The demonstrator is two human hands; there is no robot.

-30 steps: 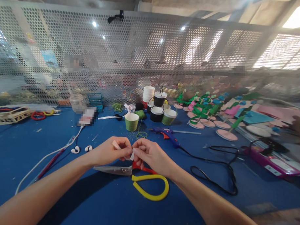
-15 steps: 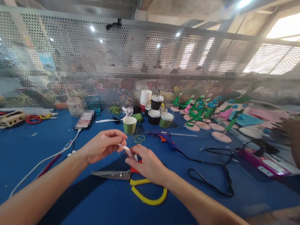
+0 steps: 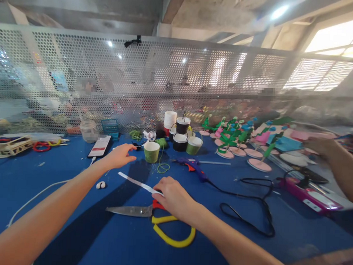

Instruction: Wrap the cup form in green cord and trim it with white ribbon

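My right hand (image 3: 176, 194) pinches one end of a white paper-like strip (image 3: 134, 181), whose free end points left over the table. Beneath that hand lies a large pair of scissors (image 3: 172, 244) with yellow and red handles, blades toward the left. My left hand (image 3: 122, 155) is stretched forward, thumb and forefinger apart, just left of a green-wrapped cup (image 3: 151, 152). Its fingertips are close to a thin white ribbon by the cup; whether they touch it I cannot tell. Green yarn (image 3: 162, 143) lies behind the cup.
A blue glue gun (image 3: 194, 168) with a black cord lies right of centre. Small pails (image 3: 180, 142) and several green craft figures on pink discs (image 3: 259, 165) stand behind. A phone (image 3: 100, 146) and earphone case (image 3: 100, 185) are left. Another person's hand (image 3: 323, 149) is at right.
My left hand has let go of the strip and moved forward and left toward the green cup. The strip now stretches out from my right hand, which stays above the scissors.
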